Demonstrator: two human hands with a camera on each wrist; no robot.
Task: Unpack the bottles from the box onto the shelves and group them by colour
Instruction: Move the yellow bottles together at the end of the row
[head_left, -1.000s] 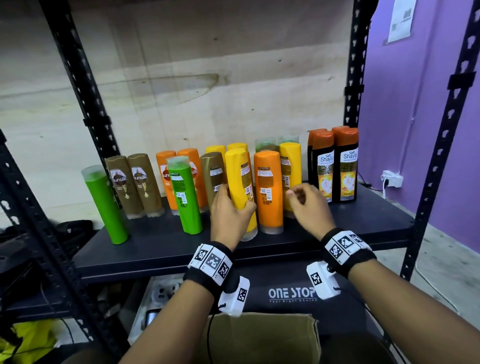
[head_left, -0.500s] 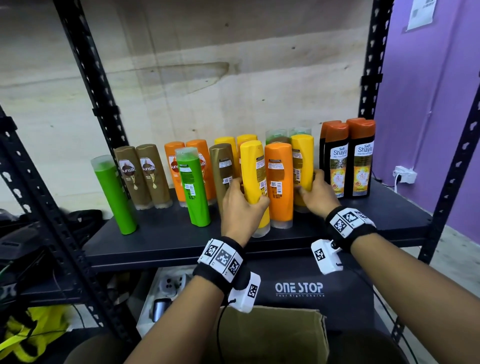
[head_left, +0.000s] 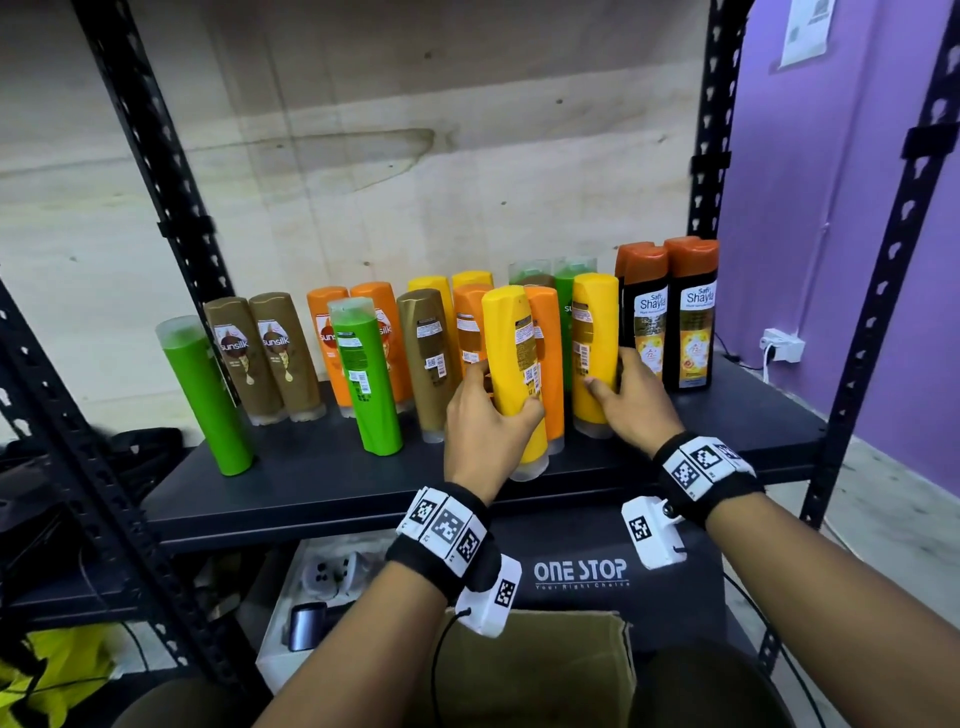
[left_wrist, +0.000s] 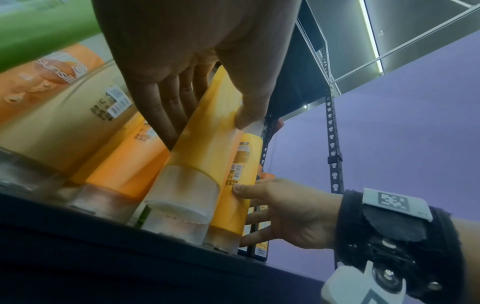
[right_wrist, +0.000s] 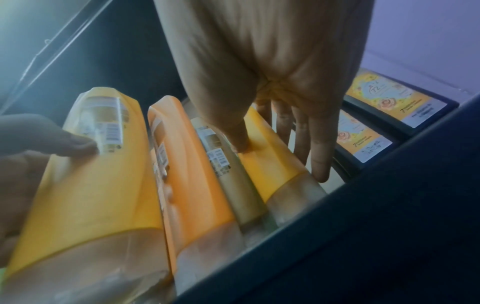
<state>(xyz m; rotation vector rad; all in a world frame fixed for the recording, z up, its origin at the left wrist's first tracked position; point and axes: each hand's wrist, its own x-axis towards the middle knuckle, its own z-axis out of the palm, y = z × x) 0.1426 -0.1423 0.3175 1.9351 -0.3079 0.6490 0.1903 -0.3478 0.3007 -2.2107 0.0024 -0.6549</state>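
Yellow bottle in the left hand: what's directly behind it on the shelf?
Behind the yellow bottle that the left hand grips stands an orange bottle, its right edge and clear cap showing. Further back, two yellow tops peek out; their bodies are covered.

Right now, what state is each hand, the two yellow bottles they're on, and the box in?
Left hand: grips the front yellow bottle.
Front yellow bottle: tilted, cap down on the shelf.
Right hand: thumb and fingers round the right yellow bottle.
Right yellow bottle: upright on the shelf, beside the black bottles.
Box: open, contents hidden.
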